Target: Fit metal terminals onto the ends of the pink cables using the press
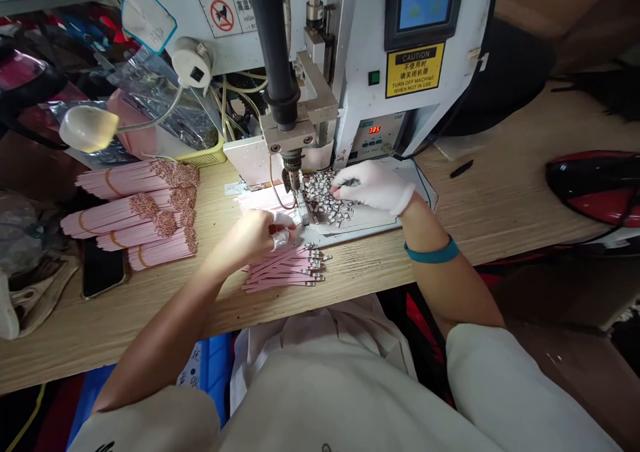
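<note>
The wooden bench (500, 199) carries a soldering machine (350, 39) at its back edge, and banded bundles of pink cables (145, 212) lie toward its left end beside a dark phone (103, 269). Your left hand (260, 232) is clenched on a pink flat cable (276, 228) just under the machine's soldering head (293, 172). Your gloved right hand (373, 185) rests fingers-down on the pile of small metal connectors (325, 195) on the machine's plate; you cannot tell whether it pinches one. Loose finished cables (285, 269) lie near the front edge, just below your left hand.
</note>
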Tool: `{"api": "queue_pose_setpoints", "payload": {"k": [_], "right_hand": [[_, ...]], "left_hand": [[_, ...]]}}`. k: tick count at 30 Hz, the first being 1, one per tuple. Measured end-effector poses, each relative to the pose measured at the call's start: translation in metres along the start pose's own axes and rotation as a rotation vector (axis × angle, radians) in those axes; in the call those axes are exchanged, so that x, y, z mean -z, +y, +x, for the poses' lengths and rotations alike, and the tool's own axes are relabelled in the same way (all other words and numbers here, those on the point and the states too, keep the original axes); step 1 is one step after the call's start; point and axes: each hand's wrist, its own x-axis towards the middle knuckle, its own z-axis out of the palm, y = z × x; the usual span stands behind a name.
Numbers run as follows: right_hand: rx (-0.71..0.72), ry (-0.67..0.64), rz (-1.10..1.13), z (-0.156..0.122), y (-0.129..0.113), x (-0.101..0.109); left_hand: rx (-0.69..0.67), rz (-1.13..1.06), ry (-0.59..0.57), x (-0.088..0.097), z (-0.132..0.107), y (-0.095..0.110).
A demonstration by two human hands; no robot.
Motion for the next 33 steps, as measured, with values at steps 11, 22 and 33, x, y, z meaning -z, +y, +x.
{"api": "queue_pose_setpoints", "payload": {"k": [11,22,33], "right_hand": [[0.0,0.066,0.118,0.005,-0.012,-0.028],[-0.155,-0.08,0.823,0.011,-0.021,-0.043],[-0.219,-0.113,0.834,0.015,-0.035,-0.047]], "left_hand": [[-0.004,0.122,0.166,-0.003,0.01,-0.008],[-0.076,-0.368,0.107,0.002,0.014,-0.015],[-0.046,-0.638,0.129,0.0,0.02,-0.018]]}}
